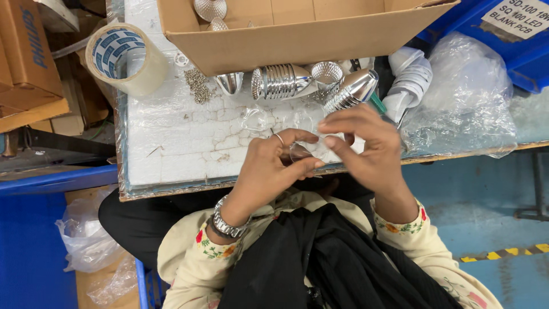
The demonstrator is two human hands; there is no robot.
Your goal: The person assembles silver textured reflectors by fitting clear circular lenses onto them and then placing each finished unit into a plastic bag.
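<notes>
Taking the cardboard box point(297, 40) as our landmark, left of it stands a roll of clear tape point(127, 57), its core printed blue and white. Just below the box, on the white cracked counter point(171, 149), lie ribbed silver lamp housings point(280, 81), long axes roughly left to right. Nearer us, our left hand point(269, 171) and right hand point(366, 149) both pinch a small clear plastic piece point(303, 151) between them, fingers closed on it; each is equally near. Right of the box sit a crumpled clear bag point(463, 97) and a blue bin point(514, 51) with a white rectangular label

both hands point(320, 151) pinching clear plastic piece point(301, 152)
</notes>
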